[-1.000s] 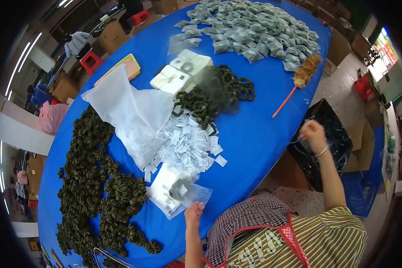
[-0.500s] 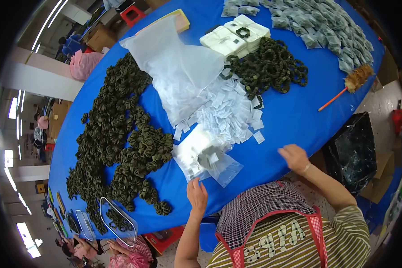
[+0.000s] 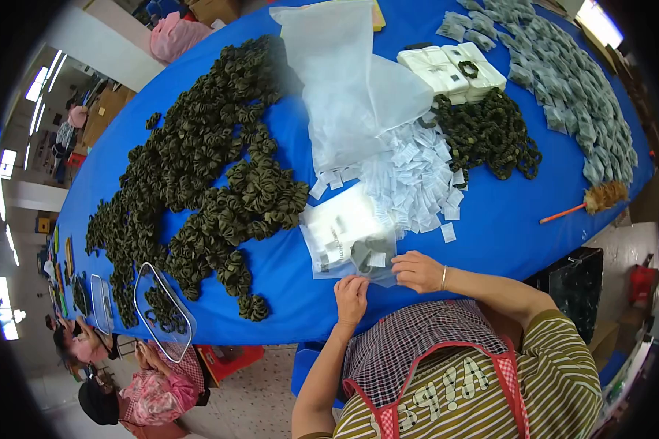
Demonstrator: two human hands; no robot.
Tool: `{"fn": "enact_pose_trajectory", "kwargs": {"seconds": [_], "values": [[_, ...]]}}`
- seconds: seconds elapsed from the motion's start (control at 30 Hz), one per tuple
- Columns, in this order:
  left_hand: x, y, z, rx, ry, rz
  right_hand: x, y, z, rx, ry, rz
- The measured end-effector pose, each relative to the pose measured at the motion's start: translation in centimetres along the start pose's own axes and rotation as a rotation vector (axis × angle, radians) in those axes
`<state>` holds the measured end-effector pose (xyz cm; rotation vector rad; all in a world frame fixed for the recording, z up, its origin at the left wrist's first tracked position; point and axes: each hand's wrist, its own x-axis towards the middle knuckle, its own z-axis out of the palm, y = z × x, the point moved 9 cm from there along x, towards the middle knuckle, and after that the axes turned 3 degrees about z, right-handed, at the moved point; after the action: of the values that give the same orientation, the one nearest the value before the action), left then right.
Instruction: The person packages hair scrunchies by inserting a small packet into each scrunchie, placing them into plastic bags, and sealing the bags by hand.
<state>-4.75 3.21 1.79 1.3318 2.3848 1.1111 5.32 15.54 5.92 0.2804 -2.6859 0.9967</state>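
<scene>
A clear plastic bag [image 3: 344, 267] lies at the table's near edge, on a stack of white-looking bags [image 3: 344, 212]. Inside or under its film show a dark green scrunchie [image 3: 359, 256] and a small white packet [image 3: 377, 260]. My left hand [image 3: 351, 298] has its fingers pinched at the bag's near edge. At the bag's right corner, my right hand [image 3: 417, 271] is closed on the film, thumb and fingers together. Loose white packets [image 3: 417, 175] are heaped just beyond, spilling beside a large translucent sack [image 3: 340, 95].
Dark green scrunchies [image 3: 198, 161] form a big pile on the left, near a wire-rimmed basket [image 3: 161, 311]. Patterned scrunchies [image 3: 490, 135], white stacks [image 3: 447, 69] and many filled bags [image 3: 564, 95] lie to the right, with a feather duster [image 3: 600, 197]. Other people [image 3: 150, 395] sit at lower left.
My right hand has come in from the right and closed on the bag's corner. My left hand has shifted to the bag's near edge. The camera view has turned and moved.
</scene>
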Motion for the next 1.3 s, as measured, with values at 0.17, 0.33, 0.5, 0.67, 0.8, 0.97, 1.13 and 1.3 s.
{"fn": "enact_pose_trajectory", "kwargs": {"seconds": [0.17, 0.33, 0.5, 0.67, 0.8, 0.97, 1.13, 1.3], "values": [[-1.3, -3.8, 1.3, -0.238, 0.055, -0.321, -1.1, 6.0, 2.8, 0.628, 0.207, 0.814], [-0.8, -4.2, 2.1, -0.331, 0.103, -0.418, -2.3, 7.6, 2.8, 0.703, 0.426, 0.830], [0.3, -3.6, 1.7, -0.249, 0.103, -0.429, -3.0, 7.2, 1.9, 0.537, 0.402, 0.930], [0.6, -3.9, 2.0, -0.262, 0.121, -0.484, -4.2, 8.3, 2.8, 0.495, 0.438, 1.001], [0.8, -3.8, 2.2, -0.183, 0.066, -0.532, -4.0, 8.4, 2.4, 0.274, 0.423, 0.989], [0.7, -4.0, 2.9, 0.170, -0.016, -0.548, -3.6, 9.3, 3.1, 0.106, 0.160, 1.174], [0.8, -3.8, 3.3, 0.416, 0.018, -0.487, -4.8, 9.9, 3.0, 0.177, 0.169, 1.298], [1.0, -3.1, 3.4, 0.487, -0.021, -0.479, -4.6, 10.6, 8.8, 0.470, 0.143, 1.167]]}}
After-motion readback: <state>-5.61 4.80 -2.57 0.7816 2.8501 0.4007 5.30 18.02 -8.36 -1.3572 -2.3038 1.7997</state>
